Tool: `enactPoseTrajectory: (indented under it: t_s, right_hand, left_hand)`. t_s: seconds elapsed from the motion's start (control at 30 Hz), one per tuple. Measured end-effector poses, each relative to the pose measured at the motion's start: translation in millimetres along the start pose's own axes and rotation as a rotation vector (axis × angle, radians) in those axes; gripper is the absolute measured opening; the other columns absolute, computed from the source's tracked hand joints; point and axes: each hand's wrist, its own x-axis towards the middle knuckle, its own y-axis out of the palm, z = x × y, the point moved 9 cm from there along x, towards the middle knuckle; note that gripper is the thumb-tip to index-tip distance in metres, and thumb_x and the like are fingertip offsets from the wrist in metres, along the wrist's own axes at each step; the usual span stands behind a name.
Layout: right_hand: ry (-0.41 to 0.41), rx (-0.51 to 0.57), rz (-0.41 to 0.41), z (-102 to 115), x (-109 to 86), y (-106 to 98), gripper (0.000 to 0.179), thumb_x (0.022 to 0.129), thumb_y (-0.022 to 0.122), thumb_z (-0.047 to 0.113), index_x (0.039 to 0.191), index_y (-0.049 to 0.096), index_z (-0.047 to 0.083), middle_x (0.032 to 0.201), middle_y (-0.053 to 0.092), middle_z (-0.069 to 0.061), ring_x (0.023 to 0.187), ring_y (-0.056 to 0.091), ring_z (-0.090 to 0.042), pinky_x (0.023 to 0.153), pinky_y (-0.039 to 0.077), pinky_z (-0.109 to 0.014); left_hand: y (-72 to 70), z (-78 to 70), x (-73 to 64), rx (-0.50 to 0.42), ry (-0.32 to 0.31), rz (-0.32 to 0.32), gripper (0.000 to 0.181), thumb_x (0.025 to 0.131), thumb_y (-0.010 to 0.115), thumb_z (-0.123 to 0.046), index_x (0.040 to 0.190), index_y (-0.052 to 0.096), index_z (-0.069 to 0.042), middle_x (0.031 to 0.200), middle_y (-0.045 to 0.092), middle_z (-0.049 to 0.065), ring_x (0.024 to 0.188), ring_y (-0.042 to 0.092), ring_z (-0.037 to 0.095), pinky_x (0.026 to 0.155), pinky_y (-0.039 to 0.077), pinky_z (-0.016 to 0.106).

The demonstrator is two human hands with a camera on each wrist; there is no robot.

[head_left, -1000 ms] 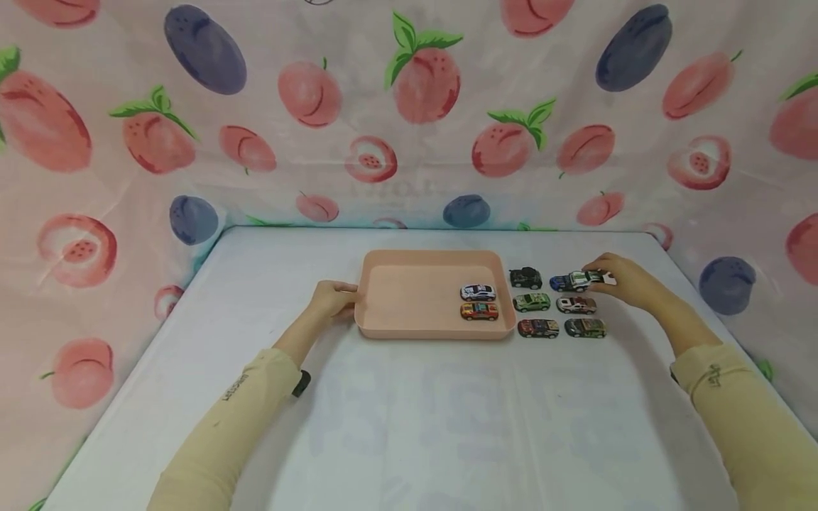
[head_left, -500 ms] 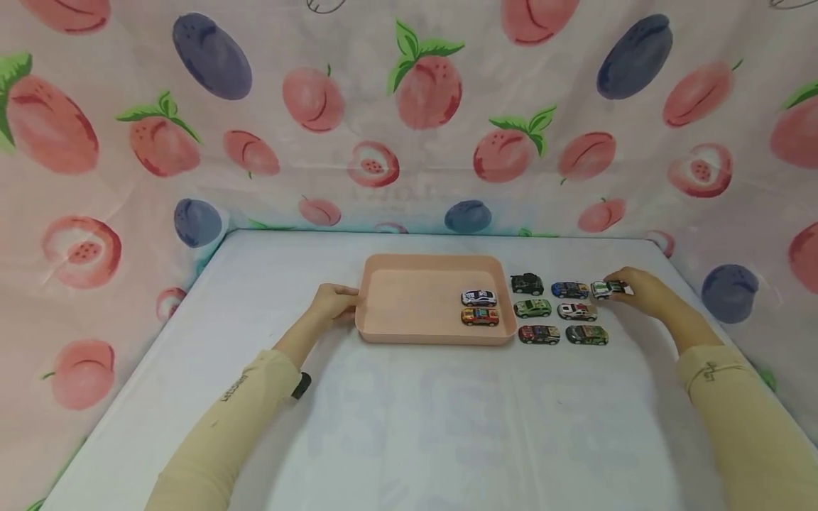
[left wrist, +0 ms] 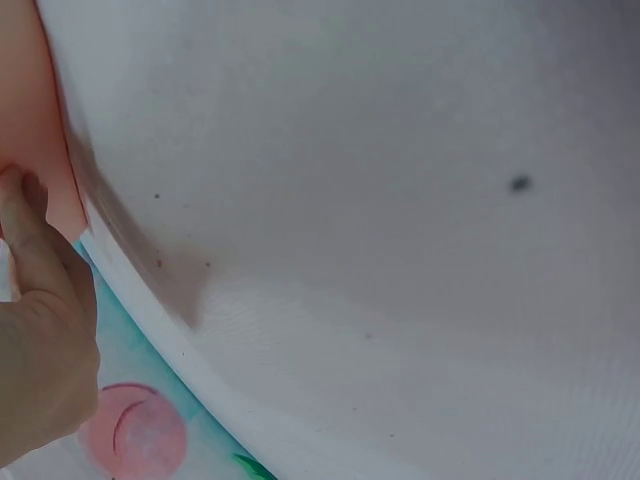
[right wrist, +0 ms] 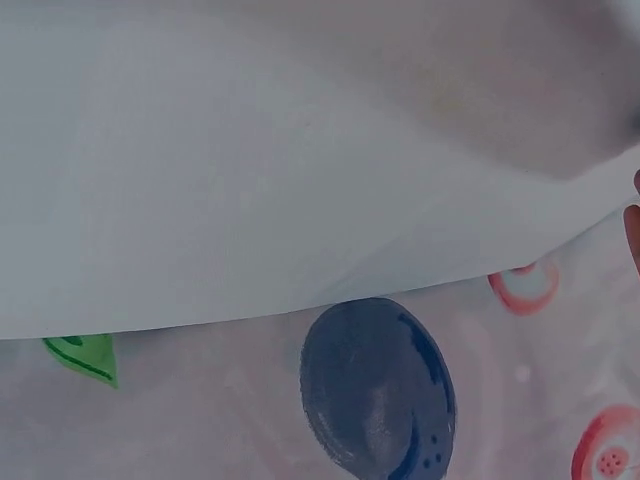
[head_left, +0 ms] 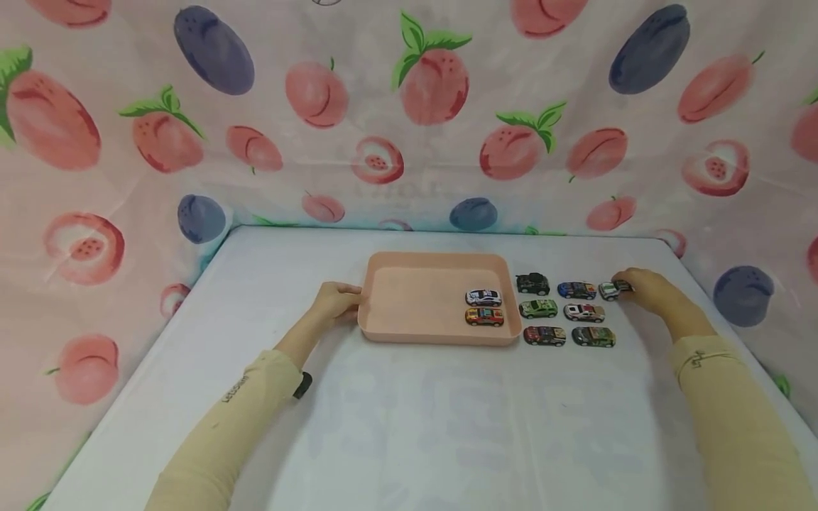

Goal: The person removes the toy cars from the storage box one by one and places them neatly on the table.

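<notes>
My left hand (head_left: 335,301) grips the left edge of a peach-coloured rectangular tray (head_left: 409,337); the left wrist view shows the fingers at the tray's wall (left wrist: 35,110). In the tray's right part lie a white toy car (head_left: 483,297) and, in front of it, an orange-red toy car (head_left: 484,316). My right hand (head_left: 648,289) pinches a white-and-green toy car (head_left: 609,291) at the right end of the back row, its rear part covered by the fingers. Just left of it stands a blue toy car (head_left: 577,290). Only fingertips (right wrist: 634,235) show in the right wrist view.
Right of the tray stand several more toy cars in rows: a black one (head_left: 532,284), a green one (head_left: 538,308), a white-and-red one (head_left: 584,313), a dark red one (head_left: 544,336) and a dark green one (head_left: 593,336). A fruit-print cloth (head_left: 422,163) hangs behind the white table (head_left: 447,426).
My right hand has carried the white-and-green car rightward and down, from over the blue car to the spot beside it. The left hand has kept its grip on the tray.
</notes>
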Motion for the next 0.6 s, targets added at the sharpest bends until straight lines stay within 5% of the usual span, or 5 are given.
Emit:
enactPoseTrajectory:
  t_s: [0.27, 0.6]
  right_hand:
    - [0.03, -0.023, 0.015, -2.4, -0.9, 2.6, 0.031, 0.082, 0.063, -0.006, 0.11, 0.055, -0.016, 0.1, 0.061, -0.03, 0.101, 0.055, -0.047, 0.093, 0.044, -0.057]
    - [0.007, -0.068, -0.008, 4.1, -5.7, -3.1, 0.041, 0.08, 0.065, -0.006, 0.118, 0.051, -0.014, 0.109, 0.054, -0.036, 0.104, 0.052, -0.052, 0.091, 0.044, -0.061]
  left_hand:
    - [3.0, 0.8, 0.0, -0.015, 0.017, 0.006, 0.036, 0.089, 0.06, -0.005, 0.122, 0.056, 0.009, 0.097, 0.067, 0.013, 0.067, 0.061, 0.005, 0.062, 0.056, 0.016]
    - [1.8, 0.6, -0.6, 0.044, 0.013, 0.003, 0.037, 0.09, 0.06, -0.007, 0.123, 0.056, 0.007, 0.118, 0.063, 0.023, 0.066, 0.06, 0.003, 0.064, 0.056, 0.016]
